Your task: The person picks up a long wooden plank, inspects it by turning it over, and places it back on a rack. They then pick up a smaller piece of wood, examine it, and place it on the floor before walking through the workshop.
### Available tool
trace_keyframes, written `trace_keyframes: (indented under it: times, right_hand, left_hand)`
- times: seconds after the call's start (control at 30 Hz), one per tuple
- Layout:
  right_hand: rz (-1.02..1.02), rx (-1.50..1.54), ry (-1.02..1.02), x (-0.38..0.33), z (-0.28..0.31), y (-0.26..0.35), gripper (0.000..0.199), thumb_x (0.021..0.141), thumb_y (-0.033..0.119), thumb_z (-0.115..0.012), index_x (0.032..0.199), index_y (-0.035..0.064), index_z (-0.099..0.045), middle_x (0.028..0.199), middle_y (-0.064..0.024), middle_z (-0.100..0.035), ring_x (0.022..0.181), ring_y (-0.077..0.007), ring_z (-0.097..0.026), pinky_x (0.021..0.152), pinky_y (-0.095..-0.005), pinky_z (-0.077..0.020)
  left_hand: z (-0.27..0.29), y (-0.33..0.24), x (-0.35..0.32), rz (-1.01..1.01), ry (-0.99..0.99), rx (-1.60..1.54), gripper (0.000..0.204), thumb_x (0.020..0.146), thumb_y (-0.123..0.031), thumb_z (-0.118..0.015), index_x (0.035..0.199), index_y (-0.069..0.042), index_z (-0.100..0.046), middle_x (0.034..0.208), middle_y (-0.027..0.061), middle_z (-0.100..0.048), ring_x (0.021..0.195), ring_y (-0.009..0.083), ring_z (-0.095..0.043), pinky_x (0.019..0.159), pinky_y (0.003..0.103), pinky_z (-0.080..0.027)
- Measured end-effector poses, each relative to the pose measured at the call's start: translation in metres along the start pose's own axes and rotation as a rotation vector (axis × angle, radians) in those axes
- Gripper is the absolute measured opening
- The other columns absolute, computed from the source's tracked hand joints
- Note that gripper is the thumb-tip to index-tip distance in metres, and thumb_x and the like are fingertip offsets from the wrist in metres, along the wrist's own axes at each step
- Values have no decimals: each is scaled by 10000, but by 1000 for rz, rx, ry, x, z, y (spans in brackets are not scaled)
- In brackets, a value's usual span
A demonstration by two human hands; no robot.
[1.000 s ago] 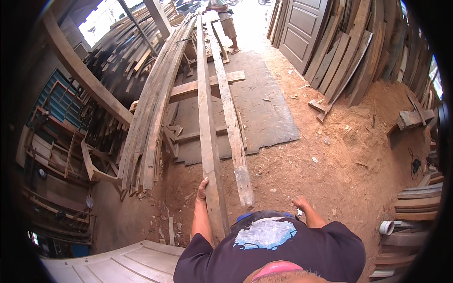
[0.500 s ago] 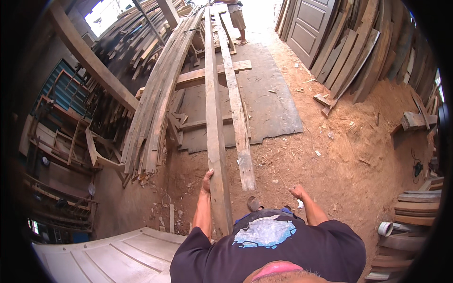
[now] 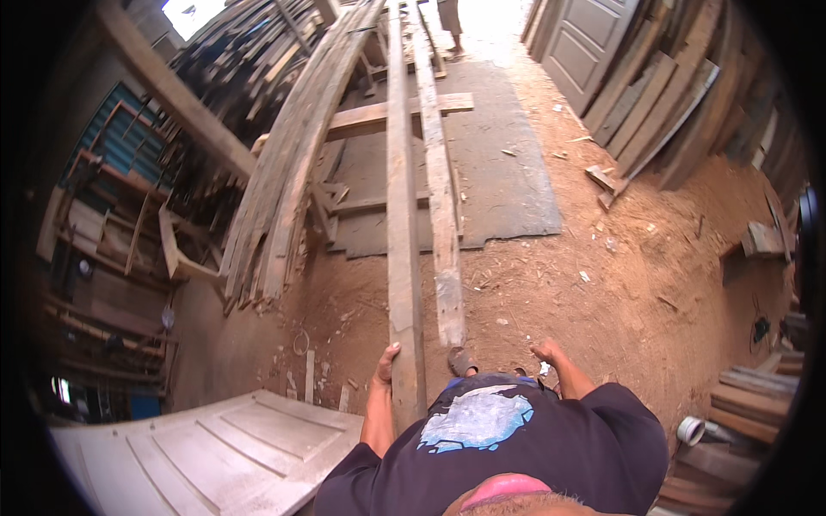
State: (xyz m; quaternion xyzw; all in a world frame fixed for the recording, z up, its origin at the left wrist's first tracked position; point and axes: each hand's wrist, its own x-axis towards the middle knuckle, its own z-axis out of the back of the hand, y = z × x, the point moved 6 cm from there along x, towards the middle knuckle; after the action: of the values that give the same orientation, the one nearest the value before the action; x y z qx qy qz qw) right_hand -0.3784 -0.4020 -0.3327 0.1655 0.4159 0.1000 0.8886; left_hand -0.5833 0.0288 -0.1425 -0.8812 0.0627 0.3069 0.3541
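Note:
My left hand (image 3: 387, 365) is closed on the left edge of a long squared wooden beam (image 3: 402, 215), thumb on its upper face. The beam's near end passes down beside my left side, its tip hidden by my shirt. From there the beam runs far ahead, over a wooden crosspiece (image 3: 366, 118). My right hand (image 3: 547, 351) hangs low by my right side, fingers loosely bent and apart, with nothing visible in it. A second, weathered plank (image 3: 446, 258) lies just right of the beam, its near end by my foot.
Several long boards (image 3: 292, 185) are stacked at left. A pale panelled door (image 3: 232, 447) lies at lower left. A brown door (image 3: 589, 52) and leaning planks stand far right. Cut timber (image 3: 748, 404) and a white roll (image 3: 690, 430) are at lower right. Another person's legs (image 3: 452, 26) show far ahead.
My left hand and the beam have come nearer my body. My right hand stays low at my side, and the view has shifted slightly, showing less of the far person.

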Motion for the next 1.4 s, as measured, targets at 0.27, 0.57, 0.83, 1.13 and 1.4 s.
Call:
trace_keyframes:
  times: [0.27,0.57,0.83,1.13,1.4]
  right_hand:
    - [67,142,-101,17,40,85,498,853,445,-584,950,-26,-709,970,-304,-672,914,-451,-661,779,-494,-512]
    - [70,155,-95,14,48,63,504,854,449,-598,963,-30,-711,995,-282,-688,942,-436,-670,812,-485,-520]
    - [104,-43,-82,23,82,-32,441,835,337,-498,913,-34,-723,1008,-293,-675,995,-426,-659,817,-484,-526]
    - [-145,283,-276,38,122,-204,447,810,382,-547,827,-24,-731,939,-313,-668,911,-415,-685,784,-488,-519]
    - [-173,292,-219,4,146,-206,472,828,415,-556,895,-17,-734,996,-314,-665,969,-425,-674,797,-478,-528]
  left_hand:
    - [-24,-71,24,-236,-42,409,860,780,-307,-721,1482,-5,-325,1305,135,-553,1160,248,-560,980,377,-468]
    - [-126,-209,92,-641,-474,1203,800,932,-464,-572,1544,-65,-244,1505,292,-348,1392,398,-358,1139,454,-289]
    - [-138,-188,118,-484,-926,1497,704,941,-442,-556,1492,-78,-313,1329,277,-564,1196,455,-557,987,515,-437]
    - [-136,-194,140,-374,-1049,1638,719,936,-514,-546,1474,-82,-347,1331,258,-567,1198,436,-557,976,499,-439]
    - [-118,-199,138,-223,-1179,1592,795,956,-620,-422,1565,-173,-174,1265,276,-610,1155,452,-578,960,514,-430]
